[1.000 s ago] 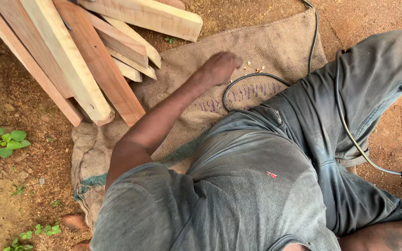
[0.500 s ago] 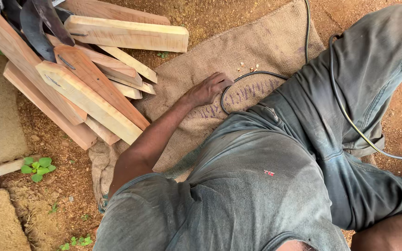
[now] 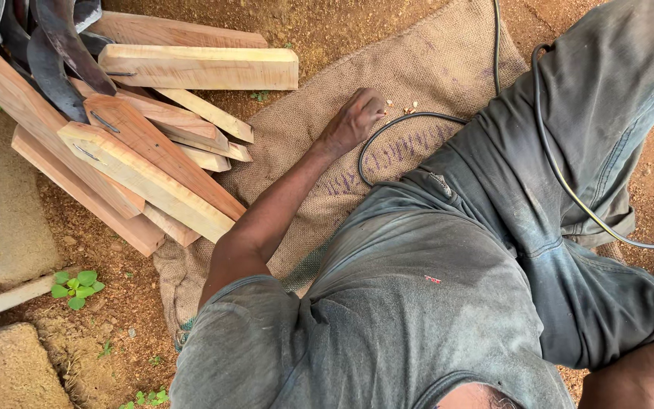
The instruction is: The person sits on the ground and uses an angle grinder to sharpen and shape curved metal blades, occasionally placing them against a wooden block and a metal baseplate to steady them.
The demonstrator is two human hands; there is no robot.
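My left hand point(image 3: 353, 117) rests on a brown burlap sack point(image 3: 418, 68) spread over the dirt, arm stretched forward. Its fingers are curled into a loose fist, knuckles down, and I see nothing in it. A black cable point(image 3: 387, 125) loops on the sack just right of the hand and runs up over my grey trouser leg point(image 3: 592, 113). A few small light chips point(image 3: 406, 108) lie beside the hand. My right hand is out of view; only a patch of bare skin point(image 3: 637, 379) shows at the bottom right.
A pile of sawn wooden planks point(image 3: 153, 159) lies left of the sack, with dark curved metal blades point(image 3: 51, 53) on top at the upper left. Concrete blocks point(image 3: 1, 204) and small green plants point(image 3: 76, 286) sit at the left edge.
My left hand has gone from lying flat on the sack to a curled fist, close to the cable loop. The view has shifted, bringing the blades and blocks into sight.
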